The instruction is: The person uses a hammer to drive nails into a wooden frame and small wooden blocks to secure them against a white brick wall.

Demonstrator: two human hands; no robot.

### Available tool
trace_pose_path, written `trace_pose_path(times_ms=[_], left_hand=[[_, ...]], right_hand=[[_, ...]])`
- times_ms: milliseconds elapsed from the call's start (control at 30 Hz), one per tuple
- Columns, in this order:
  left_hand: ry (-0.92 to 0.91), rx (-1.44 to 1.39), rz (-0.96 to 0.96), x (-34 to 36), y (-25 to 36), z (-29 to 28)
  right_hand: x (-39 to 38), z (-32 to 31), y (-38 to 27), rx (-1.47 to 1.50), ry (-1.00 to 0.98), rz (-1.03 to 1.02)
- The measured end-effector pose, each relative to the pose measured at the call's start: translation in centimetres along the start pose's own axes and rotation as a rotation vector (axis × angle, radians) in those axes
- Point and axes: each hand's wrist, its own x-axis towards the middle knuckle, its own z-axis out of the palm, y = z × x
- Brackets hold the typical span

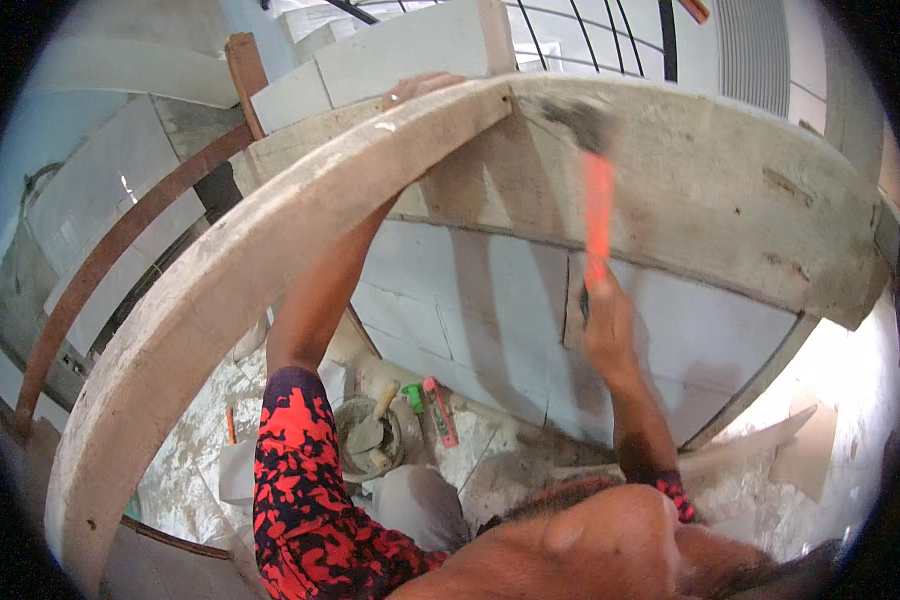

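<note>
My right hand [608, 320] is closed around the orange handle of a hammer [597, 205]. The hammer's dark head is blurred by motion in front of a wide wooden board [710, 170], just right of where a long wooden beam [260, 225] meets it. My left forearm passes behind this beam. Beyond the beam's far end shows part of my left hand [425, 88], bent over the wood; the beam covers most of its fingers. A dark nail or hole sits at the joint.
Pale block wall panels [510, 300] stand below the board. On the dusty floor are a bucket with a trowel [365, 435], a green tool [413, 395] and a red level [439, 410]. A brown curved bar [130, 220] runs at the left. Black metal bars [620, 40] rise behind.
</note>
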Motion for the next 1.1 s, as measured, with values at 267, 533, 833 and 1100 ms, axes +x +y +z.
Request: trace_pose_path(times_ms=[267, 533, 833, 1100], left_hand=[[-0.012, 0.008, -0.061, -0.2, -0.1, 0.9], [-0.050, 0.042, -0.034, -0.4, -0.2, 0.1], [-0.076, 0.085, -0.088, -0.5, 0.0, -0.6], [-0.034, 0.054, -0.070, -0.1, -0.3, 0.6]], right_hand=[[1.3, -0.9, -0.9, 0.340, 0.074, -0.281], [-0.2, -0.9, -2.8, 0.586, 0.016, -0.334], [-0.1, -1.1, 0.3, 0.298, -0.140, -0.086], [2.6, 0.6, 0.9, -0.274, 0.020, 0.012]])
